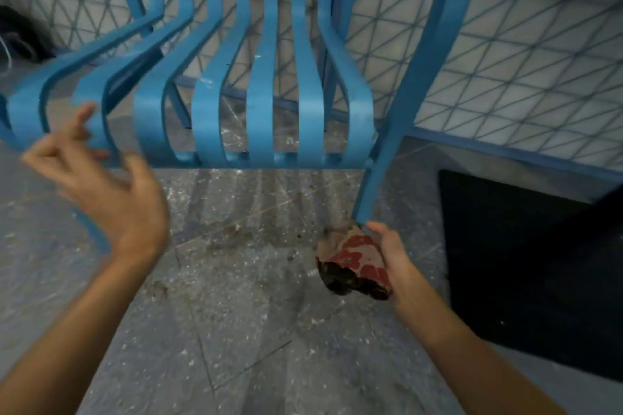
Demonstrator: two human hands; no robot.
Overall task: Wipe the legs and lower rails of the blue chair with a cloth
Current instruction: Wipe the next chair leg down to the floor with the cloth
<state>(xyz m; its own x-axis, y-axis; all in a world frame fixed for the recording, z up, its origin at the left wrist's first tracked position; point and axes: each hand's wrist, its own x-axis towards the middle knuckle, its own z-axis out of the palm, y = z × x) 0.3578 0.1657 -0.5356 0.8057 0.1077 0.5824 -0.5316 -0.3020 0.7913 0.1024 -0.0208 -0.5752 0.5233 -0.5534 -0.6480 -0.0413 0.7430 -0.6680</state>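
From the head camera: the right hand (391, 256) is low, its fingers curled round a bunched red-and-cream patterned cloth (354, 266), which is pressed to the foot of the right near leg (369, 192) of the blue slatted metal chair (263, 104). My read is that this is the bottom of a leg wipe. The cloth wraps the leg just where it meets the speckled grey stone floor (236, 330).

The left hand (111, 199) is blurred, fingers spread and holding nothing, up at the seat's near edge, probably to steady the chair. I cannot tell whether it touches.

A black mat (522, 263) lies just right of the leg and crowds that side. Brown grit speckles the floor under the seat. The far rail (215, 86) sits behind the slats, so it is awkward to reach.
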